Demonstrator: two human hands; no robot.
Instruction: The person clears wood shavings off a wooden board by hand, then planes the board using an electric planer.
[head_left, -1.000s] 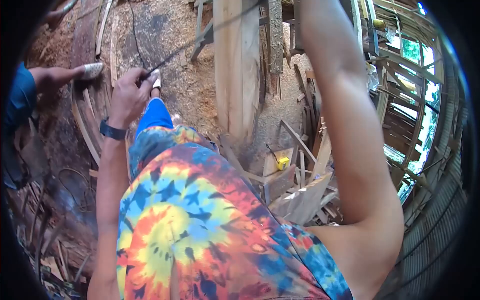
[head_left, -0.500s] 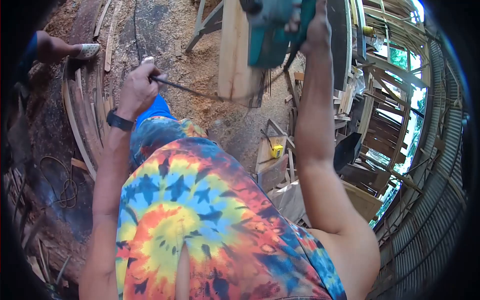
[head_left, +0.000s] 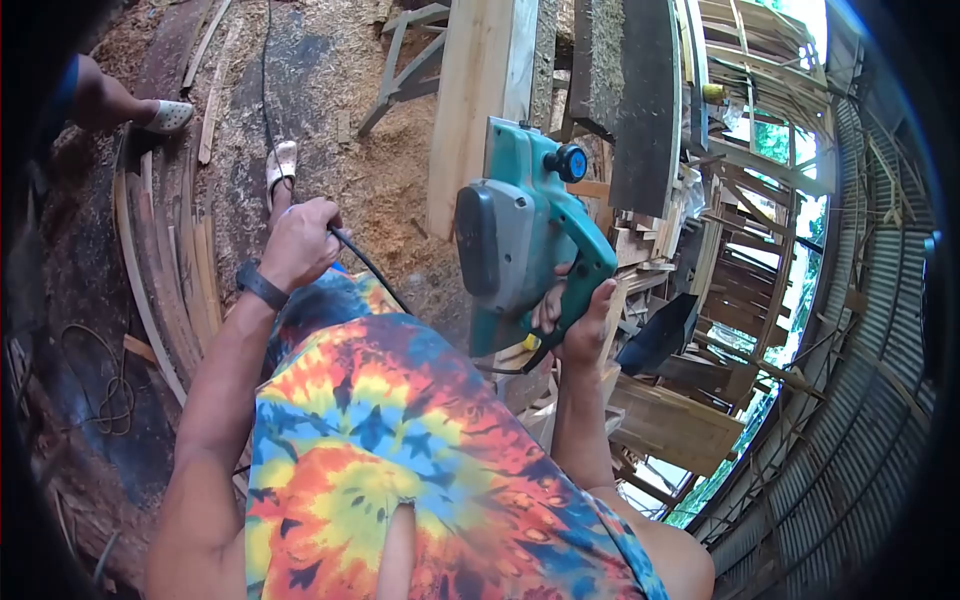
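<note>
At far left, another person's bare leg ends in a pale, perforated shoe (head_left: 172, 117). Next to it, long, narrow wood strips (head_left: 190, 250) lie roughly side by side on a dark floor.

Further right, the wearer's left hand (head_left: 303, 240), a dark band (head_left: 262, 286) at its wrist, has its fingers curled around a smooth black cord (head_left: 372, 266). Beyond the hand is a second pale shoe (head_left: 284, 160); curly, crumbly shavings (head_left: 395, 165) cover the ground.

In the middle, above a tie-dyed cloth shirt (head_left: 400, 450), a straight, flat-faced pale board (head_left: 465, 110) runs lengthwise away from the wearer. Just right of its near end, partly overlapping it in view, is a teal and grey power planer (head_left: 520, 235), its long axis roughly following the board's; whether they touch, I cannot tell. The right hand (head_left: 582, 335), much the nearer to the board's end, grasps the planer's looped handle from the right, fingers through the opening.

At far right, rough planks (head_left: 690, 425) give way to ridged, corrugated sheeting (head_left: 860, 430).
</note>
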